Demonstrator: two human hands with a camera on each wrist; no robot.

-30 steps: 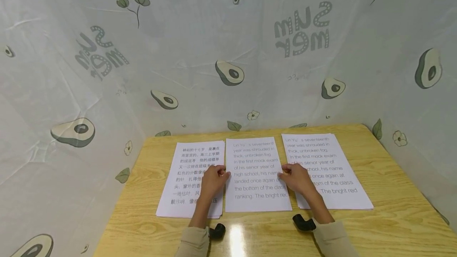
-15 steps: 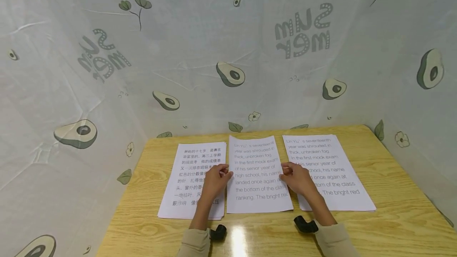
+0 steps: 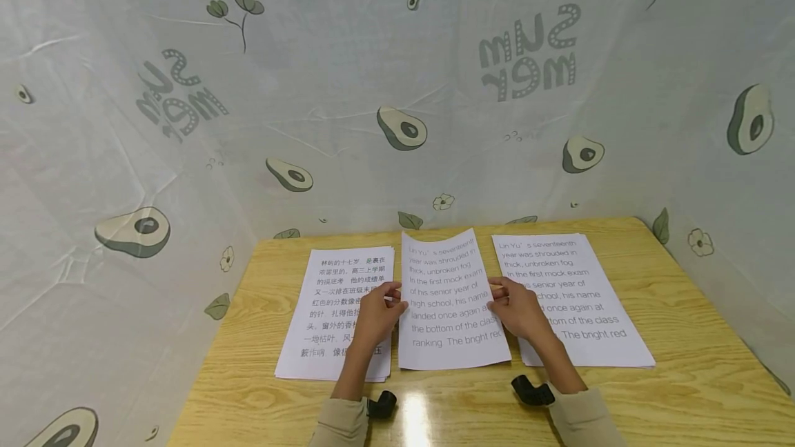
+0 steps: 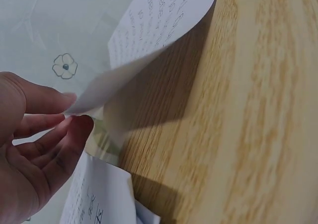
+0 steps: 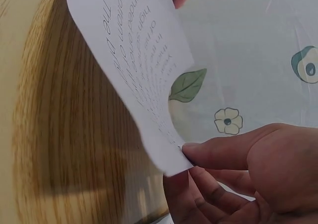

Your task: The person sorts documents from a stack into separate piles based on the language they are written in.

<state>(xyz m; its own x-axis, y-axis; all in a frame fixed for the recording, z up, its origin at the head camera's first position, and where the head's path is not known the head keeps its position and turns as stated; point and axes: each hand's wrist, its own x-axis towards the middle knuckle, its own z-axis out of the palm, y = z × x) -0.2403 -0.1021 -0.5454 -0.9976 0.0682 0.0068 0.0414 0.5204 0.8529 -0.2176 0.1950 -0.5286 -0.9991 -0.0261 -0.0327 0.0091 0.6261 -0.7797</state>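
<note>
A sheet of paper [image 3: 442,326] printed with English text is held between both hands in the middle of the head view. My left hand [image 3: 376,314] pinches its left edge between thumb and fingers, and my right hand [image 3: 519,310] pinches the right edge. The sheet bows between them, its top corners curling up. Both wrist views show it raised off the wooden table, with a shadow below. To the left lies a stack of paper [image 3: 335,309] with Chinese text, partly covered by my left hand. A stack with English text [image 3: 590,323] lies on the right, overlapped by my right hand.
The wooden table [image 3: 242,405] backs onto a pale curtain [image 3: 348,74] printed with avocados, leaves and flowers, which also closes off both sides. A dark wrist-worn piece [image 3: 382,405] shows beside each sleeve.
The sheet lay flat one second ago; both hands have lifted it, and its top edge now curves upward and stands higher. The two stacks have stayed in place.
</note>
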